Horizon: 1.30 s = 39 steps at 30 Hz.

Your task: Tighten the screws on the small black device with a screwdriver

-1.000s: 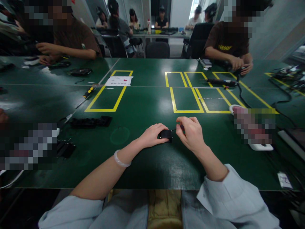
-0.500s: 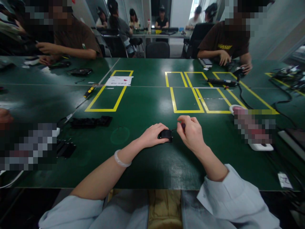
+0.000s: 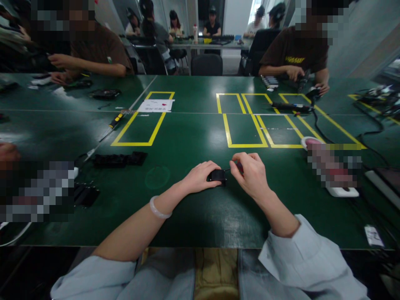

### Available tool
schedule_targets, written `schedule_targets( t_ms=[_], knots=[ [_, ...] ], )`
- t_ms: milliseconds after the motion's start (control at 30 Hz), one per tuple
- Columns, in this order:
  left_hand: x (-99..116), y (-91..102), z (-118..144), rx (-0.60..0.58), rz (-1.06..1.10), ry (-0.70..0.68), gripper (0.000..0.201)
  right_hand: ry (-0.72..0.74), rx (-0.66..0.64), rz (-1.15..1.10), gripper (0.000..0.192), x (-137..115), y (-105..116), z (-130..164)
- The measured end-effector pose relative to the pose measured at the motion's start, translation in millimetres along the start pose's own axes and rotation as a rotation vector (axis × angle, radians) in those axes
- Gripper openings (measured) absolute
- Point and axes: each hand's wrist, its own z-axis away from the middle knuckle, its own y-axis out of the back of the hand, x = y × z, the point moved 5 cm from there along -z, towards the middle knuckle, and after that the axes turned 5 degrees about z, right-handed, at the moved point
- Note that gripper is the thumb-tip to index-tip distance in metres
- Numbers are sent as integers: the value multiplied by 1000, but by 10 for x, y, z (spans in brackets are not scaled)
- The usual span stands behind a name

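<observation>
My left hand [image 3: 201, 177], with a pale bangle at its wrist, grips a small black block-shaped part [image 3: 218, 177] resting on the green table. Thumb and fingers close around its left side and hide some of it. To the right, my right hand [image 3: 250, 171] pinches a small screwdriver [image 3: 239, 166]; its dark handle lies mostly hidden in the fingers. The thin shaft points left and reaches the part's right side. Whether the tip touches a screw is too small to tell.
Black parts [image 3: 120, 159] lie at left, with more dark pieces [image 3: 86, 194] nearer. A yellow-black tool [image 3: 117, 120] sits beyond. A blurred-out phone-like device [image 3: 331, 168] lies at right near cables. Yellow tape [image 3: 246, 146] marks the table [image 3: 187, 133]. Co-workers sit opposite.
My right hand has shifted very slightly left and turned a little, with the screwdriver in it. My left hand and the black part stay in place.
</observation>
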Motion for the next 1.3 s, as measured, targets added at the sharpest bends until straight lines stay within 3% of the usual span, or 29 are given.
schedule_targets(
  t_ms=[433,1300],
  knots=[
    [5,1,0,-3,3,-6,35,-45,20,10,17,1,1,-5],
    [3,1,2,-6,2,-5,37,5,27,40,10,26,-5,4]
  ],
)
